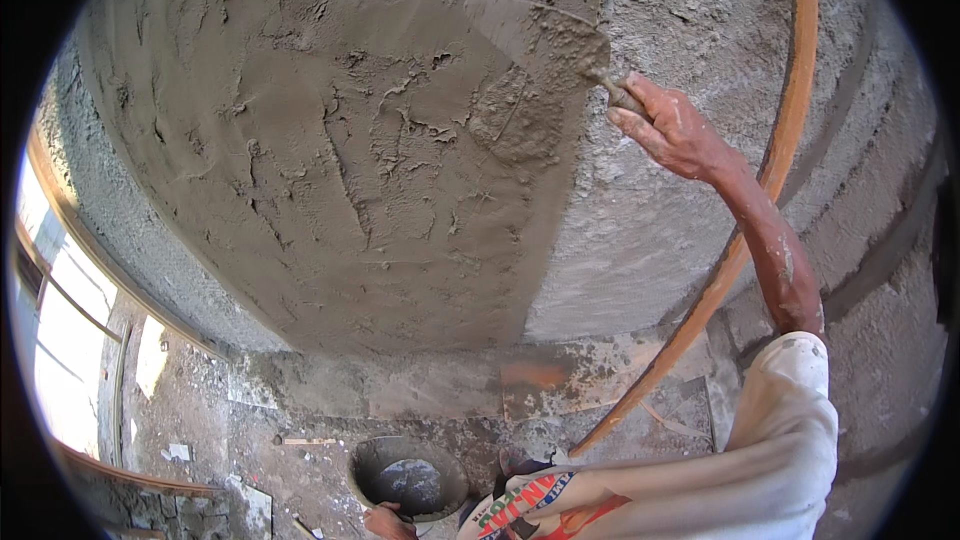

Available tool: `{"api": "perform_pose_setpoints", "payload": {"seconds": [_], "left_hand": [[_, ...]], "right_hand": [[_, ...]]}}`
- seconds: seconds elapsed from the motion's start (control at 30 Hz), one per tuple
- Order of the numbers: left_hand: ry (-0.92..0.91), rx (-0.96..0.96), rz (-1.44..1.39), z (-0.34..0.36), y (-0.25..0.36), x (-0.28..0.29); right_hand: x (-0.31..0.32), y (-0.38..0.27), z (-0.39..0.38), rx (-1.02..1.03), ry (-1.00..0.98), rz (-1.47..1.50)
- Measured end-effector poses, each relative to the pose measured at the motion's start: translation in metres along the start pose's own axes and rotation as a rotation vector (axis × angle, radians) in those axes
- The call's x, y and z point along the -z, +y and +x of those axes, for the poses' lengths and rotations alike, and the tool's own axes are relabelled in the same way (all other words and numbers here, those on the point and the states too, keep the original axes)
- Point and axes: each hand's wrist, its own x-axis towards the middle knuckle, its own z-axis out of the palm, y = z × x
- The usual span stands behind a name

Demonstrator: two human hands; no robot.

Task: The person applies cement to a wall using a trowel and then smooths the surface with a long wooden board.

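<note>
My right hand [678, 135] is wrapped round the handle of a pointed masonry trowel [525, 28], raised against the wall. The blade points left, smeared with wet grey mortar, and lies on the plastered area near its right border. Just below the blade is a thick lump of fresh mortar [520, 115] on the wet plaster [300, 150]. At the lower edge, my left hand [390, 522] grips the near rim of a dark round bucket [455, 480] with a little grey mortar inside. Part of that hand is cut off by the picture's edge.
Right of the wet plaster, the wall [640, 250] is rough and lighter grey. A long wooden strip [735, 250] runs down it behind my right forearm to the floor. Lower left is a bright opening with a wooden frame [80, 235]. Debris lies on the stained floor [200, 410].
</note>
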Motion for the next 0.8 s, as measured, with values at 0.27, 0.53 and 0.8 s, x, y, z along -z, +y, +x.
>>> {"api": "perform_pose_setpoints", "payload": {"seconds": [0.27, 0.53, 0.8], "left_hand": [[-0.164, 0.167, 0.055, 0.052, -0.041, 0.026], [-0.202, 0.168, 0.035, 0.049, -0.018, 0.01], [-0.017, 0.091, -0.191, 0.043, -0.047, -0.011]], "right_hand": [[-0.162, 0.044, -0.02, 0.059, -0.354, -0.481], [-0.034, 0.052, 0.06, -0.072, -0.013, -0.555], [0.011, 0.104, 0.076, -0.177, 0.206, -0.286]]}}
